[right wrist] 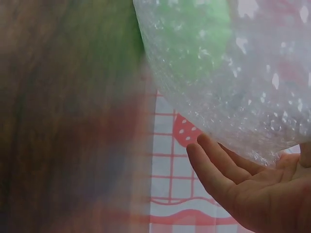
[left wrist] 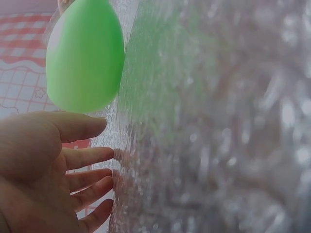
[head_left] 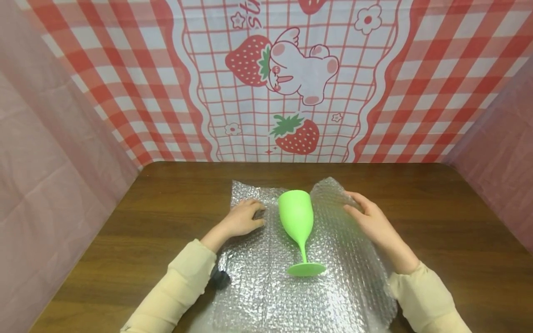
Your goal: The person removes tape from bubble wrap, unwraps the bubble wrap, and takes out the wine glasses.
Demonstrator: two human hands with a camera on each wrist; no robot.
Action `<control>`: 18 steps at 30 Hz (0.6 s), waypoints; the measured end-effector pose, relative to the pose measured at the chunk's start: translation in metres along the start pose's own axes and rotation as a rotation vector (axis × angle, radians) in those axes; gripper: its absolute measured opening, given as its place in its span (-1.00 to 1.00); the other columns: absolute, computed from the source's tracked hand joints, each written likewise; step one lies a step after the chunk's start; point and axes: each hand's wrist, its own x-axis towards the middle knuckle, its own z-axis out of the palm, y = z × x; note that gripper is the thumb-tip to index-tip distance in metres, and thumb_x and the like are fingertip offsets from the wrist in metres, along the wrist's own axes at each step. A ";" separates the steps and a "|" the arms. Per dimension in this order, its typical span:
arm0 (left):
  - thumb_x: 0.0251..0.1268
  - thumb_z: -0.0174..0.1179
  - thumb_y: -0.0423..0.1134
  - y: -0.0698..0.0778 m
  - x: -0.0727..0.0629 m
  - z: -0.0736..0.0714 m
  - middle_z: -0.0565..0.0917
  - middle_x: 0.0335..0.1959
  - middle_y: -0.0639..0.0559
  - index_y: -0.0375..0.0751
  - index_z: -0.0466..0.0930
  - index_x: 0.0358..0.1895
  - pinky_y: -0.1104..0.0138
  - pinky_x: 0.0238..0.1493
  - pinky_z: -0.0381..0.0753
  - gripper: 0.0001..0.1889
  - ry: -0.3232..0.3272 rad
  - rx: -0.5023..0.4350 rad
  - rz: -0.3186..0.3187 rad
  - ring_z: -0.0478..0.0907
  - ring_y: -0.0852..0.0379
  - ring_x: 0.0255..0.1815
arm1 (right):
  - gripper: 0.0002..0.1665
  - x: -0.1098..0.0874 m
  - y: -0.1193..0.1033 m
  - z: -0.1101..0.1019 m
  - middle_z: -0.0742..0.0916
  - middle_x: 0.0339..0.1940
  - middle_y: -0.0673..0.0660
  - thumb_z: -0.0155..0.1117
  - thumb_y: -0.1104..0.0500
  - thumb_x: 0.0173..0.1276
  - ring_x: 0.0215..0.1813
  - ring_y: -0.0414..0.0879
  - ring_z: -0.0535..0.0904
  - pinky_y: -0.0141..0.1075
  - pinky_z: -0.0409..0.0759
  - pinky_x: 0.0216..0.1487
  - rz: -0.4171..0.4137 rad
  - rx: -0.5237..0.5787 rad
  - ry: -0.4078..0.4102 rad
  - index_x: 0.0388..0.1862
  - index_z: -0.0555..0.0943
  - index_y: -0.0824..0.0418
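A bright green plastic goblet (head_left: 296, 215) lies on its side on a sheet of clear bubble wrap (head_left: 266, 296), its bowl toward the back and its round foot toward the front. Left of the bowl, my left hand (head_left: 244, 218) rests on the wrap with fingers loosely spread; its fingertips (left wrist: 104, 154) touch the sheet in the left wrist view. My right hand (head_left: 374, 224) pinches the wrap's right edge, which is raised beside the goblet. In the right wrist view the lifted wrap (right wrist: 218, 92) passes between thumb and fingers, and the goblet shows green through it.
The brown wooden table (head_left: 120, 240) extends on both sides of the wrap. Behind it hangs a red-and-white checked cloth (head_left: 291, 92) with strawberry prints. Pinkish cloths (head_left: 50, 152) hang at the sides. A small black object (head_left: 220, 280) is beside the left cuff.
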 end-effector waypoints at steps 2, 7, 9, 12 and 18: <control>0.18 0.14 -0.12 0.000 0.000 0.001 0.37 0.24 -0.17 -0.23 0.44 0.13 -0.13 0.30 0.06 -0.55 0.000 -0.001 -0.001 0.23 -0.17 0.28 | -0.45 0.000 0.002 0.000 0.32 0.31 0.41 -0.06 0.14 0.41 0.33 0.32 0.15 0.21 0.14 0.25 0.005 0.008 -0.001 0.31 0.21 0.37; 0.17 0.14 -0.12 -0.003 0.001 0.003 0.38 0.23 -0.17 -0.23 0.45 0.12 -0.12 0.27 0.13 -0.55 0.010 -0.005 0.004 0.24 -0.17 0.27 | -0.43 0.001 0.007 0.001 0.31 0.31 0.42 -0.05 0.13 0.41 0.32 0.32 0.16 0.20 0.13 0.26 0.010 0.009 0.003 0.31 0.20 0.38; 0.18 0.13 -0.13 -0.004 0.002 0.004 0.38 0.23 -0.17 -0.23 0.45 0.12 -0.09 0.27 0.16 -0.55 0.008 -0.009 0.001 0.25 -0.15 0.26 | -0.43 0.001 0.008 0.001 0.31 0.31 0.42 -0.05 0.13 0.41 0.29 0.31 0.21 0.19 0.15 0.25 0.011 0.012 0.004 0.31 0.20 0.38; 0.18 0.12 -0.13 -0.006 0.002 0.005 0.38 0.22 -0.19 -0.24 0.45 0.12 -0.07 0.26 0.18 -0.56 0.013 -0.028 0.005 0.26 -0.15 0.25 | -0.43 0.000 0.011 0.001 0.32 0.31 0.41 -0.05 0.14 0.41 0.24 0.28 0.29 0.16 0.22 0.23 0.016 0.023 -0.002 0.32 0.20 0.36; 0.20 0.10 -0.09 -0.011 0.004 0.009 0.39 0.21 -0.19 -0.22 0.46 0.11 -0.10 0.25 0.18 -0.56 0.030 -0.043 0.032 0.26 -0.16 0.24 | -0.49 0.001 0.016 0.001 0.39 0.22 0.47 -0.16 0.34 0.38 0.12 0.26 0.44 -0.21 0.51 0.06 -0.038 0.095 -0.030 0.30 0.18 0.44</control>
